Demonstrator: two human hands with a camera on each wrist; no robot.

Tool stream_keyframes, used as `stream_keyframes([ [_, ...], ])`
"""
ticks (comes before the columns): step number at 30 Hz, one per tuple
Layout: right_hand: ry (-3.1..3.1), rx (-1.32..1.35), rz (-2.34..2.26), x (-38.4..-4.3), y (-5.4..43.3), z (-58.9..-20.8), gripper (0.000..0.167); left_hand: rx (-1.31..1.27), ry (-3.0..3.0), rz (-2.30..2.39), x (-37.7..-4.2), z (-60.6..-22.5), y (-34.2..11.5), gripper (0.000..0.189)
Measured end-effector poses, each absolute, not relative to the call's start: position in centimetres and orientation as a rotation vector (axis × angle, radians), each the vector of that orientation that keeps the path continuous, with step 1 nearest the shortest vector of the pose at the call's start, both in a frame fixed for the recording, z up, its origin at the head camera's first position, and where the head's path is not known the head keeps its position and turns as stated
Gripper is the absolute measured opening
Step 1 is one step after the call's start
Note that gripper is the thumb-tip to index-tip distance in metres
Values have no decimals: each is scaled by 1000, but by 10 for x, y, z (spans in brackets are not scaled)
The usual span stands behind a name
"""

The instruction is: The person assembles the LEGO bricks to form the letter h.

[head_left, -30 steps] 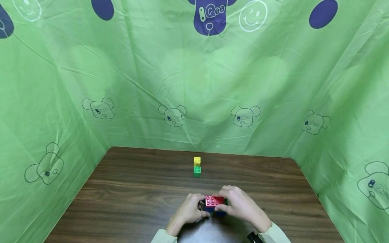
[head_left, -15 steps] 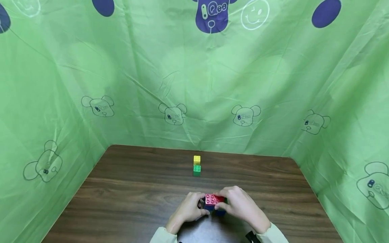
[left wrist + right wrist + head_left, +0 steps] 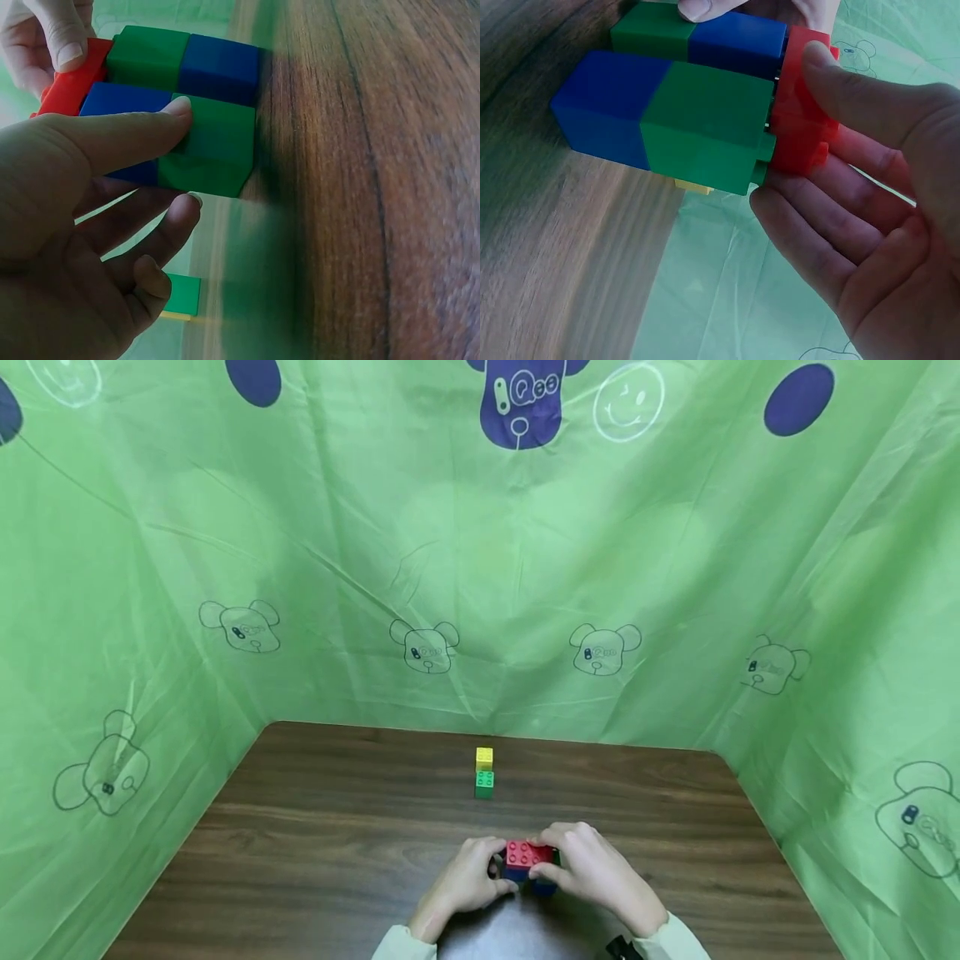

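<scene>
Two short columns of toy building bricks stand side by side on the table, with a long red brick (image 3: 521,853) across their tops. The left column has a blue brick (image 3: 124,99) above a green brick (image 3: 214,146); the right one has a green brick (image 3: 709,124) above a blue brick (image 3: 604,109). My left hand (image 3: 467,875) pinches the left column between thumb and fingers. With thumb in front and fingers behind, my right hand (image 3: 596,867) grips the red brick's right part. Green studs show in a gap beneath the red brick in the right wrist view.
Farther back on the wooden table (image 3: 337,827), a yellow brick (image 3: 484,758) and another green brick (image 3: 484,784) appear one behind the other. A green printed cloth (image 3: 517,568) hangs around the table's back and sides.
</scene>
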State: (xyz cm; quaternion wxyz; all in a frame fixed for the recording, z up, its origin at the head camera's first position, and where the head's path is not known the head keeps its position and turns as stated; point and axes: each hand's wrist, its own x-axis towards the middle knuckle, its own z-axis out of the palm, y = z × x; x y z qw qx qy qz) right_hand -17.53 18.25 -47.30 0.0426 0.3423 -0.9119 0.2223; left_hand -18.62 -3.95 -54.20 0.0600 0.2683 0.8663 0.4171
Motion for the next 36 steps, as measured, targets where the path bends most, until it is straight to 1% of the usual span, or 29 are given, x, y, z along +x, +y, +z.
stream_keyframes([
  [8, -2819, 1006, 684, -178, 178, -472, 25, 779, 2587, 1273, -190, -541, -42, 24],
  [23, -2782, 890, 619, -170, 172, -477, 27, 757, 2607, 1259, -188, -536, -42, 24],
  [31, -2753, 896, 561, -162, 169, -477, 26, 729, 2629, 1247, -181, -535, -40, 25],
  [36, -2663, 943, 569, -159, 175, -488, 27, 726, 2630, 1292, -177, -541, -39, 23],
])
